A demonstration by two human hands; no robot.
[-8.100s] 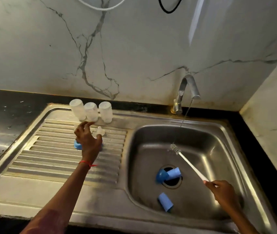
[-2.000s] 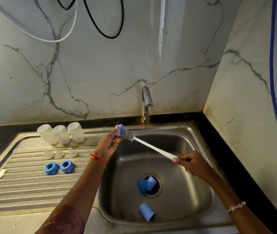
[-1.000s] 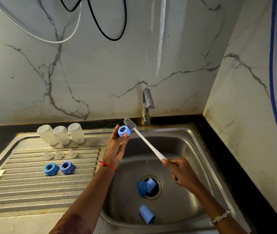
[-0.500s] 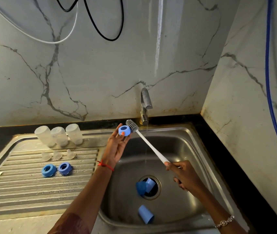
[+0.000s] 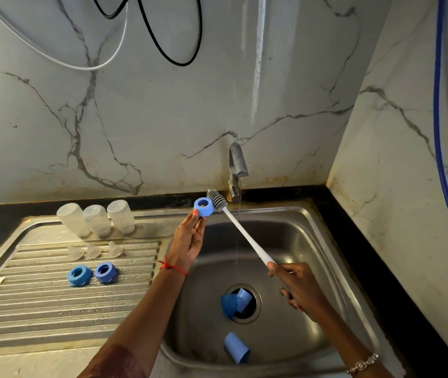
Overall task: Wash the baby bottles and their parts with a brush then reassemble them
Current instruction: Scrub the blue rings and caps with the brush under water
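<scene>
Your left hand (image 5: 187, 241) pinching blue bottle ring (image 5: 203, 206) at fingertips, raised above sink basin (image 5: 285, 241) back-left corner, ring opening facing you. Your right hand (image 5: 296, 287) gripping low end of brush (image 5: 242, 233). Long axis running diagonally, bristle head (image 5: 217, 199) pointing up-left, at ring's right edge; contact unclear. Two seconds ago bristles were poking into ring; now sitting outside it, higher.

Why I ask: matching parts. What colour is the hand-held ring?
Blue; the ring shows best in the head view.
</scene>
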